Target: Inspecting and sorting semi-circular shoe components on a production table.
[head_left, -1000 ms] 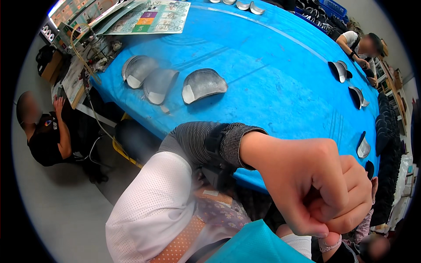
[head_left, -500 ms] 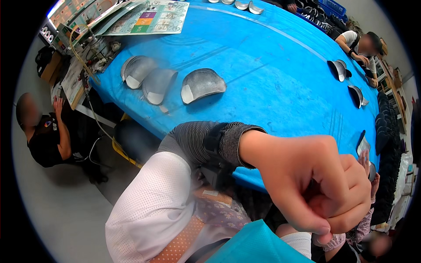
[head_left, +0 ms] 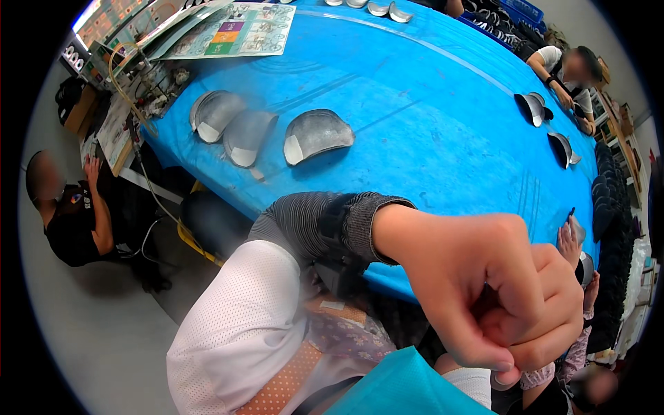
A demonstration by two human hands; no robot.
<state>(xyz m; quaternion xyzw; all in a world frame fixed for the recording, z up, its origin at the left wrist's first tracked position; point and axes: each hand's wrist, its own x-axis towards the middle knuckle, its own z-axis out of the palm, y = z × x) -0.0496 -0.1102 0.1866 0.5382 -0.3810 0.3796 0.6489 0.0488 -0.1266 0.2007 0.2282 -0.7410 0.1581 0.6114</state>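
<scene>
My left hand (head_left: 494, 294) is raised large in front of me, with a striped dark sleeve and a dark strap at its wrist. Its fingers are curled and pinched together; whatever lies between them, if anything, is hidden. Below it show a white sleeve (head_left: 469, 386) and a bit of skin, perhaps my right arm; the hand there is mostly covered, so its fingers cannot be read. Beyond my left forearm, three cupped grey pieces with pale corner patches lie on the blue-covered table (head_left: 415, 138): a left one (head_left: 218, 114), a middle one (head_left: 249, 138) and a right one (head_left: 318, 136).
Printed boards (head_left: 238, 31) lie at the far left. More cupped pieces sit at the far edge (head_left: 378, 9) and the right side (head_left: 531, 109). One person (head_left: 76, 207) stands at the left; another (head_left: 567, 76) works far right. A third person's hands (head_left: 570, 245) hold a piece near right.
My left hand stays curled and has barely shifted. At the right, the nearby person's hand has moved up over a cupped piece.
</scene>
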